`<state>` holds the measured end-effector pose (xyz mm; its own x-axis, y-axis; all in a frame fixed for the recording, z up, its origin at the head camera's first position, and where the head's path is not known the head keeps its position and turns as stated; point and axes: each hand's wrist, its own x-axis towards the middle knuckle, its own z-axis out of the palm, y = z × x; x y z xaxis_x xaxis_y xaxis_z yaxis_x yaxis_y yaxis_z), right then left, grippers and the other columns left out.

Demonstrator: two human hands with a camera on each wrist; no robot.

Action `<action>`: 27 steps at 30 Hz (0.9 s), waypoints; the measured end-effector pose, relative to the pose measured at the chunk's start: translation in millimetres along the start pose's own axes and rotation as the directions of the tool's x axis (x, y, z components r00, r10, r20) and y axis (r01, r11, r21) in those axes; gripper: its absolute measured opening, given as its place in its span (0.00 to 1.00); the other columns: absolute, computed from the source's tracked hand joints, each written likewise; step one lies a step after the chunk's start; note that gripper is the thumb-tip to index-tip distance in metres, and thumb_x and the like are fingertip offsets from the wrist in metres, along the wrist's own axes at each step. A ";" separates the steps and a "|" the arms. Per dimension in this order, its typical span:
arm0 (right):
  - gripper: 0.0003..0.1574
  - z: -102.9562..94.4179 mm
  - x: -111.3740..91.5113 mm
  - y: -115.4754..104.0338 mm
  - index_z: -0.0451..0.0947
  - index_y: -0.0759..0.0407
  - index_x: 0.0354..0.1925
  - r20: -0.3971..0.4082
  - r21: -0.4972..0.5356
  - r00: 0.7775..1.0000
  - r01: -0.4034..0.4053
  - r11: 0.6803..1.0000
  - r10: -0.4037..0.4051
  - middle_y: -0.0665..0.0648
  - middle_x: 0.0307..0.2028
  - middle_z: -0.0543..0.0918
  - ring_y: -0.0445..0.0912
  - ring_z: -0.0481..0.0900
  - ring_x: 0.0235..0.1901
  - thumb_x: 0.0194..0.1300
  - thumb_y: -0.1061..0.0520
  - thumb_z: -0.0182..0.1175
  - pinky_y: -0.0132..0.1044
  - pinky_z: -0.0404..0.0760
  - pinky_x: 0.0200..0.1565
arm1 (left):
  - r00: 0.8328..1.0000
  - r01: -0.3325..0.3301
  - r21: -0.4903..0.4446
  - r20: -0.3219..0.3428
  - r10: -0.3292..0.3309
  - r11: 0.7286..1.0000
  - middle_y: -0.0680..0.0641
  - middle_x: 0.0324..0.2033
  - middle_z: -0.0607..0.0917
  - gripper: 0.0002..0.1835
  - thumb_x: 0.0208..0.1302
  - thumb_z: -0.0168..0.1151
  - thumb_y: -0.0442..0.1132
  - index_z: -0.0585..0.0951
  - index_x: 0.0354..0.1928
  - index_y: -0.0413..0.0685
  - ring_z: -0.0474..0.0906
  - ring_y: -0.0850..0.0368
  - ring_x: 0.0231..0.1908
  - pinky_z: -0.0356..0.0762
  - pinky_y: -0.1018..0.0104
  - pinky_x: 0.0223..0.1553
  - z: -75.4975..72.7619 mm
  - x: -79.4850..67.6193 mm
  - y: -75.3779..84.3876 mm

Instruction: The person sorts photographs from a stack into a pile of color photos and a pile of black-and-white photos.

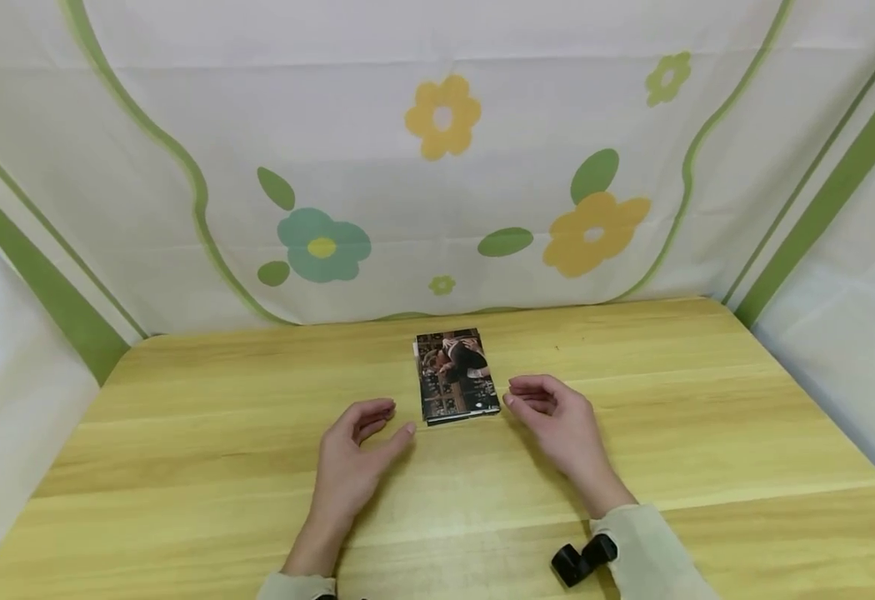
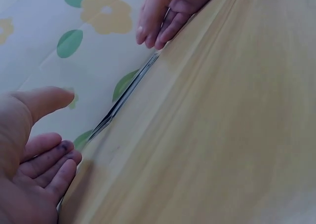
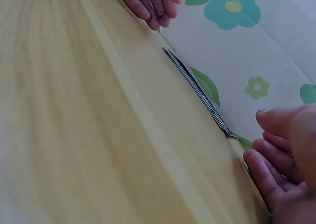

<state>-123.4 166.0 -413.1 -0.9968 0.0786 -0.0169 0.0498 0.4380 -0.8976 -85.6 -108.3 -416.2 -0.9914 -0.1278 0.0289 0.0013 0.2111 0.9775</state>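
Note:
A small stack of printed photo cards [image 1: 457,375] lies on the wooden table, its edges slightly out of line. The top card carries a dark picture turned sideways. Just left of the stack's near corner, my left hand [image 1: 358,454] rests by the table, thumb and fingers apart and loosely bent. On the other side my right hand [image 1: 561,421] lies near the stack's right edge, also loosely bent and holding nothing. Both wrist views show the stack edge-on, as thin layers [image 2: 123,98] between the two hands, with a gap to the near hand in each.
The wooden table [image 1: 220,467] extends around the stack. Behind it hangs a white cloth [image 1: 377,167] with printed flowers, and cloth walls stand at both sides. A black wrist device [image 1: 583,560] sits at the right sleeve.

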 end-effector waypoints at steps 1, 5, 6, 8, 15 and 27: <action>0.19 0.8 0.2 0.0 0.86 0.55 0.58 -0.005 -0.006 1.000 0.002 1.000 -0.002 0.56 0.53 0.90 0.49 0.88 0.53 0.72 0.53 0.72 0.26 0.84 0.53 | 1.000 -0.011 0.018 -0.010 0.011 1.000 0.41 0.59 0.88 0.26 0.63 0.80 0.38 0.84 0.61 0.41 0.85 0.46 0.61 0.80 0.56 0.68 1.5 0.1 0.0; 0.19 4.0 2.0 -1.2 0.86 0.55 0.59 -0.016 -0.050 1.000 0.021 0.999 -0.022 0.55 0.51 0.91 0.49 0.88 0.51 0.72 0.53 0.72 0.26 0.84 0.52 | 0.996 -0.040 0.093 -0.070 0.046 0.995 0.42 0.54 0.90 0.21 0.64 0.78 0.36 0.85 0.57 0.41 0.86 0.46 0.57 0.82 0.52 0.65 9.7 2.1 -0.1; 0.19 5.0 2.5 -1.6 0.86 0.55 0.59 -0.020 -0.063 0.999 0.025 0.998 -0.026 0.55 0.51 0.91 0.49 0.88 0.51 0.72 0.53 0.72 0.26 0.83 0.52 | 0.994 -0.043 0.106 -0.092 0.053 0.993 0.41 0.53 0.90 0.19 0.65 0.78 0.36 0.86 0.56 0.40 0.86 0.46 0.55 0.83 0.51 0.64 12.5 2.9 0.0; 0.20 7.3 3.8 -2.8 0.86 0.55 0.59 -0.035 -0.089 0.998 0.040 0.995 -0.044 0.56 0.50 0.91 0.48 0.87 0.50 0.72 0.53 0.72 0.26 0.83 0.50 | 0.989 -0.047 0.124 -0.133 0.064 0.991 0.41 0.50 0.90 0.16 0.66 0.76 0.34 0.86 0.54 0.39 0.86 0.46 0.53 0.83 0.51 0.61 18.9 4.9 0.4; 0.27 19.9 8.0 -7.9 0.86 0.57 0.61 -0.078 -0.191 0.993 0.074 0.979 -0.090 0.58 0.49 0.87 0.50 0.84 0.47 0.69 0.48 0.74 0.39 0.84 0.52 | 0.970 -0.039 0.214 -0.227 0.088 0.976 0.42 0.44 0.88 0.14 0.64 0.75 0.34 0.85 0.49 0.39 0.83 0.47 0.48 0.79 0.53 0.55 39.6 10.7 1.7; 0.33 32.5 3.5 -11.9 0.82 0.58 0.67 -0.083 -0.270 0.995 0.033 0.962 -0.057 0.59 0.51 0.80 0.53 0.78 0.51 0.69 0.46 0.74 0.48 0.78 0.55 | 0.954 -0.041 0.404 -0.255 0.155 0.914 0.42 0.43 0.83 0.16 0.59 0.80 0.42 0.90 0.47 0.42 0.76 0.44 0.46 0.73 0.48 0.49 53.7 9.6 3.3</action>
<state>-129.5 132.0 -416.8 -0.9893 0.1275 0.0707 0.0326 0.6661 -0.7451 -102.1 -56.9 -423.9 -0.9127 -0.3362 0.2323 -0.0115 0.5893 0.8078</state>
